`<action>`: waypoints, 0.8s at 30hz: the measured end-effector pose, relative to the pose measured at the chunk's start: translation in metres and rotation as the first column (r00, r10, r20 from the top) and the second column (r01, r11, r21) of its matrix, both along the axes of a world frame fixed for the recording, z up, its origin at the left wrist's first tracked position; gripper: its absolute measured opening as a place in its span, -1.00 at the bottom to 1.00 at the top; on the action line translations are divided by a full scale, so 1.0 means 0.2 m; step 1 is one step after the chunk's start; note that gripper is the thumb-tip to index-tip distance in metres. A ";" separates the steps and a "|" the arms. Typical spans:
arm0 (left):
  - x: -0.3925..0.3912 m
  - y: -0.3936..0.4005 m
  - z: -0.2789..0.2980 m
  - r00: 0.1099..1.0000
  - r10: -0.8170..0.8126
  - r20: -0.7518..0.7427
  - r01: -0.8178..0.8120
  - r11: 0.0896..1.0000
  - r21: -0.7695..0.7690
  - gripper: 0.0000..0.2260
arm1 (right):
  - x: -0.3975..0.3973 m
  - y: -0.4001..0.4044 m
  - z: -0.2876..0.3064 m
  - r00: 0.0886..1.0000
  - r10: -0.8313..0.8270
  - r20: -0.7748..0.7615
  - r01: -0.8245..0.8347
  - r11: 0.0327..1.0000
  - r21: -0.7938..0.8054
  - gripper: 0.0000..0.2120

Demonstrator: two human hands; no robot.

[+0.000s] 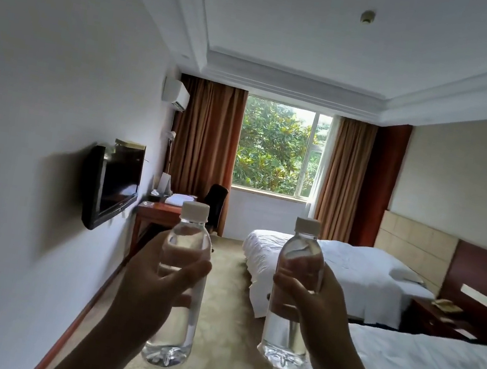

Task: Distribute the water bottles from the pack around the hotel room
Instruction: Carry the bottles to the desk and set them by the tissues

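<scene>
In the lower centre of the frame the left hand [153, 285] is wrapped around the middle of a clear, white-capped water bottle [180, 286], held upright. Just right of it the right hand [309, 303] grips a second water bottle [294, 291] the same way, the two apart. Behind them lie a wall-mounted TV [112, 187] at left, a wooden desk [158, 212] below the window [281, 149], and two white beds [358, 276] at right.

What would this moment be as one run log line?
left hand: holds left bottle upright | right hand: holds right bottle upright | placed: none yet
</scene>
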State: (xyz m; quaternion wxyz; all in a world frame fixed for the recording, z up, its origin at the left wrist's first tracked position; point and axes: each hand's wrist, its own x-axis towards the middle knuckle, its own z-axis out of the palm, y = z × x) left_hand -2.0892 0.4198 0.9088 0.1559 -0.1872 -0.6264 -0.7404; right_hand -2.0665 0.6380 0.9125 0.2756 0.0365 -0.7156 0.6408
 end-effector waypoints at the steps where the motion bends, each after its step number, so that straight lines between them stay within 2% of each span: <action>1: -0.10 0.03 0.00 1.000 -0.003 0.001 0.003 1.000 -0.005 -0.46 | -0.10 0.02 -0.01 1.000 0.002 -0.008 -0.002 1.000 0.003 -0.55; 4: -0.41 0.12 -0.03 1.000 -0.007 -0.009 0.007 1.000 -0.028 -0.44 | -0.40 0.12 -0.05 0.999 0.010 -0.031 -0.010 1.000 0.009 -0.54; 7: -0.72 0.24 -0.05 1.000 0.007 0.009 -0.006 1.000 -0.022 -0.37 | -0.71 0.25 -0.08 0.999 0.010 -0.043 -0.011 0.999 -0.034 -0.61; 10: -1.03 0.39 -0.06 0.999 0.013 0.031 -0.011 0.999 -0.034 -0.31 | -1.04 0.42 -0.11 0.999 0.021 -0.048 -0.022 0.999 -0.029 -0.56; 15: -1.58 0.57 0.00 0.998 0.063 -0.018 -0.064 0.995 -0.081 -0.31 | -1.66 0.63 -0.07 0.995 0.078 -0.065 -0.082 0.995 -0.061 -0.49; 21: -2.15 0.64 -0.01 0.995 0.101 -0.012 -0.102 0.992 -0.073 -0.34 | -2.27 0.73 -0.11 0.990 0.132 -0.042 -0.135 0.988 -0.080 -0.58; 24: -2.46 0.67 -0.04 0.994 0.109 -0.011 -0.110 0.991 -0.079 -0.36 | -2.59 0.76 -0.12 0.988 0.148 -0.042 -0.151 0.986 -0.069 -0.55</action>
